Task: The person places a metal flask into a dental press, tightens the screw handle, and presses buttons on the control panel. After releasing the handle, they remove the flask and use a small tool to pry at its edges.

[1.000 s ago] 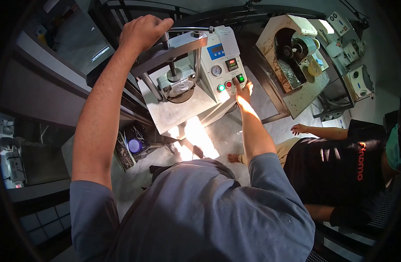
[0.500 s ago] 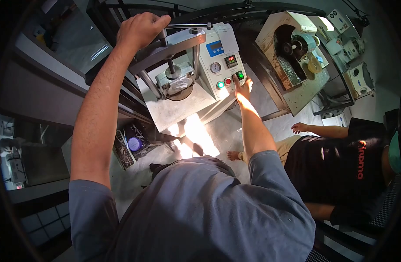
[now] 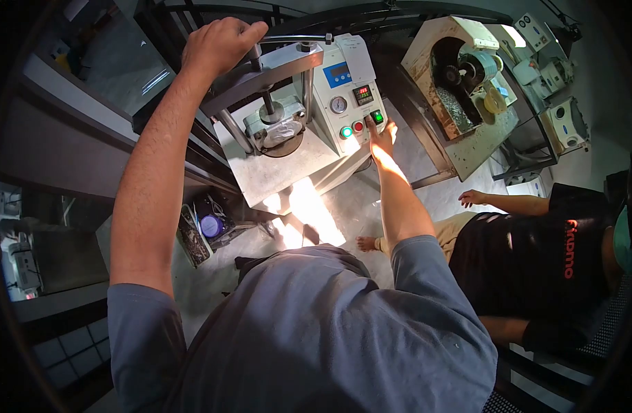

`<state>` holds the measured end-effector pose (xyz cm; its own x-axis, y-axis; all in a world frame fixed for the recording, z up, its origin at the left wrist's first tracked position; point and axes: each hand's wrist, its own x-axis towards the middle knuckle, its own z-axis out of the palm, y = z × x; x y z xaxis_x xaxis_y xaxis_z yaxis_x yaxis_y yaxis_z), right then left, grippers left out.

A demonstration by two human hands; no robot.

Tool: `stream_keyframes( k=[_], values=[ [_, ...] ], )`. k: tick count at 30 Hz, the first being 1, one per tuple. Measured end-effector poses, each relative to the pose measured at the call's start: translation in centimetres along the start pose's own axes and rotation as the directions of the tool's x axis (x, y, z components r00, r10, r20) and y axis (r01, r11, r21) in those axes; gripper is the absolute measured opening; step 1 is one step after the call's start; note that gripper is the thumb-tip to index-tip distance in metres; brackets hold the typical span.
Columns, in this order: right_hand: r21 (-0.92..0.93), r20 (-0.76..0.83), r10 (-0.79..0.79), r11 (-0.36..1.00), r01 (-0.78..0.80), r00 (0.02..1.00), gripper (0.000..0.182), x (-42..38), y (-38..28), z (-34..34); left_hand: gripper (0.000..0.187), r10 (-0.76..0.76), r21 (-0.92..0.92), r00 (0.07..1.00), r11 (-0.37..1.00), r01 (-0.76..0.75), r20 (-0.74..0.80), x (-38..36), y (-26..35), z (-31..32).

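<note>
My left hand (image 3: 219, 47) is closed round one end of the metal handle bar (image 3: 292, 39) on top of a screw press (image 3: 264, 69). Below the bar, the press's screw goes down to a clamped metal mould or flask (image 3: 283, 131), which has a pale, wrinkled covering and sits on a round plate. My right hand (image 3: 382, 140) grips the right edge of the press's control box (image 3: 336, 122). Its thumb lies on the panel just under the green rocker switch (image 3: 377, 117), beside the red button (image 3: 358, 126). A green button (image 3: 347, 132) glows, and the temperature display (image 3: 363, 95) is lit.
Right of the press stands a grinding machine (image 3: 460, 82) with a dusty open housing. Another person in a black shirt (image 3: 529, 255) is at the right, one hand (image 3: 473, 198) held out. A purple-lidded container (image 3: 211, 226) sits low on the left. Bright sunlight falls on the floor.
</note>
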<state>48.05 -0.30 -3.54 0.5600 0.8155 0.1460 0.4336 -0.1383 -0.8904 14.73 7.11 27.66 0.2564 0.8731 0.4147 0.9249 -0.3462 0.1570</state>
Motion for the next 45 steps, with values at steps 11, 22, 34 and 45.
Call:
stream_keyframes(
  k=[11, 22, 34, 45],
  values=[
    [0.018, -0.011, -0.010, 1.000, 0.010, 1.000, 0.076, 0.5, 1.1, 0.4, 0.059, 0.006, 0.001, 1.000, 1.000, -0.006, -0.018, -0.3, 0.1, 0.0],
    [-0.007, 0.004, -0.020, 1.000, 0.020, 1.000, 0.075, 0.2, 0.4, 0.0, 0.060, -0.003, 0.007, 1.000, 1.000, 0.003, 0.002, -0.1, 0.1, 0.0],
    [-0.016, -0.026, -0.037, 0.999, 0.037, 0.999, 0.069, 0.5, 1.0, 0.5, 0.059, -0.014, 0.013, 1.000, 1.000, 0.014, 0.004, 0.1, 0.0, 0.2],
    [0.002, -0.022, -0.015, 1.000, 0.015, 1.000, 0.074, 0.4, 0.7, 0.3, 0.059, -0.007, 0.003, 1.000, 1.000, 0.007, -0.006, 0.0, 0.1, 0.2]
  ],
)
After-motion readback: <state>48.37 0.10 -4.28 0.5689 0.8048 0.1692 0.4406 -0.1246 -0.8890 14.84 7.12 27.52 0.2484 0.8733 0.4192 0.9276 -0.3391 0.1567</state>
